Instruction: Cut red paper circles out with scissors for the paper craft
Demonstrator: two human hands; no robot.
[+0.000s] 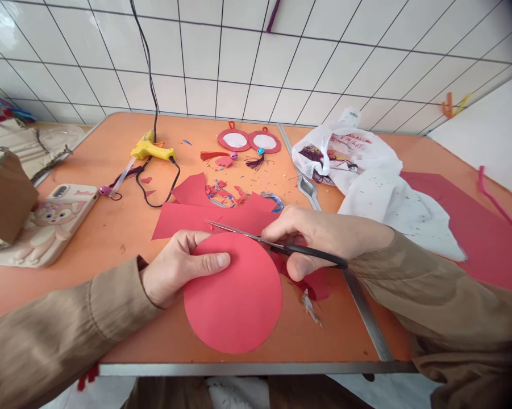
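My left hand [187, 266] pinches the upper left edge of a round red paper disc [234, 307], thumb on top. In my right hand [309, 236] is a pair of black-handled scissors [304, 250], fingers wrapped round the handles. The blades point left and lie along the disc's top edge, just above it. Behind the disc lies a large piece of red paper [183, 218] with more offcuts. Under my right hand further red scraps [319, 283] are partly hidden.
A yellow hot glue gun [151, 149] with its cord stands back left, near a phone [46, 224] and a cardboard box [8, 193]. Two red-rimmed rings [264, 142] with tassels lie at the back. A white plastic bag [358, 153] and red sheet [477, 233] lie right.
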